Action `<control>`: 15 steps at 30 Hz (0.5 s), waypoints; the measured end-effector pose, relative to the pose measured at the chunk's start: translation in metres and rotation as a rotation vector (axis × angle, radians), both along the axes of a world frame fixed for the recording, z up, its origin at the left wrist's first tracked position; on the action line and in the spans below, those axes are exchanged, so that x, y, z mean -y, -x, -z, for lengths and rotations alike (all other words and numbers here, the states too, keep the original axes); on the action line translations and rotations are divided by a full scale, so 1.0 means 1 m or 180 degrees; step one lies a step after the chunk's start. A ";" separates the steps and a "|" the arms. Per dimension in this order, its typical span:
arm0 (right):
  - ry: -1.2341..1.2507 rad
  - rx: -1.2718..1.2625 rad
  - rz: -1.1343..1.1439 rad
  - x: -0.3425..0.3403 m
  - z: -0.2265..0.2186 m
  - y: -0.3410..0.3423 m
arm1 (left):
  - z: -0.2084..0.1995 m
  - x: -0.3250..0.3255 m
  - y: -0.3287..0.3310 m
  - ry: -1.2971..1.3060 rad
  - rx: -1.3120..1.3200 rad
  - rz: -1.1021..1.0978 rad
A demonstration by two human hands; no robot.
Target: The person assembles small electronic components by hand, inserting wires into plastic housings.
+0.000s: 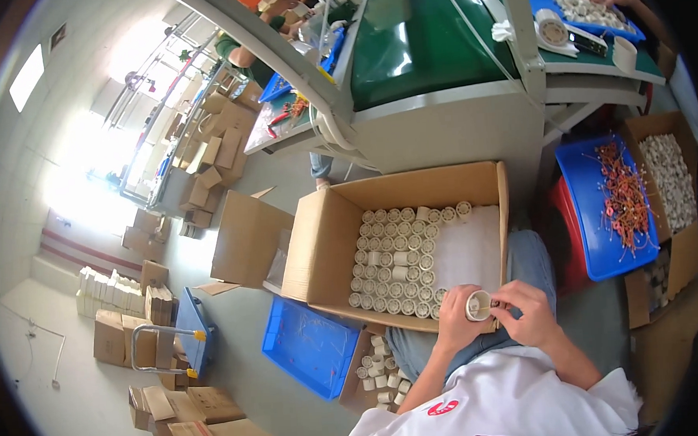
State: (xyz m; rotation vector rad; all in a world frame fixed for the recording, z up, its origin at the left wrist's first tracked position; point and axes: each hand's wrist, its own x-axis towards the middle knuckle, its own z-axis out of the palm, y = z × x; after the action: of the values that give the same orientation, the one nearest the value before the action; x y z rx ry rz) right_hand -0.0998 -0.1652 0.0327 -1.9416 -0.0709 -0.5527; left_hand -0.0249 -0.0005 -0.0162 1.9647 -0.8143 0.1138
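Note:
My left hand point(454, 321) is wrapped round a white plastic cylindrical housing point(477, 305), its open end facing up. At the right side of its rim, the fingers of my right hand point(525, 312) are pinched together; what they hold is too small to make out. Both hands are above the near right edge of a large cardboard box point(307, 256). Inside the box, rows of similar white round parts point(391, 259) stand packed on the left and middle, beside a bare whitish sheet point(467, 251).
Right of me are a blue tray point(573, 198) of red and orange wires and a carton of white pieces point(666, 178). A blue tray point(308, 346) and loose white cylinders point(385, 374) lie to the left. Ahead stands a green conveyor point(426, 40), with other people working beside it.

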 end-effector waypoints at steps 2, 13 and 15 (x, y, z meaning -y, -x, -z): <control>0.0278 0.0004 -0.0037 -0.002 0.002 -0.003 | -0.008 0.005 -0.001 -0.0202 0.0337 0.0065; 0.0165 -0.0697 0.0272 -0.017 0.010 -0.012 | 0.005 0.012 0.013 -0.0012 -0.0391 0.0063; 0.0037 -0.0926 0.0303 -0.019 0.005 -0.010 | 0.008 0.011 0.016 0.0073 -0.0413 0.0082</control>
State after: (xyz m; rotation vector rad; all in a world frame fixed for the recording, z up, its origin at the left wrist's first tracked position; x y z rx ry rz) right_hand -0.0901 -0.1463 0.0278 -2.0250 0.2041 -0.3273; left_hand -0.0413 -0.0115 -0.0243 1.9180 -0.7502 -0.0194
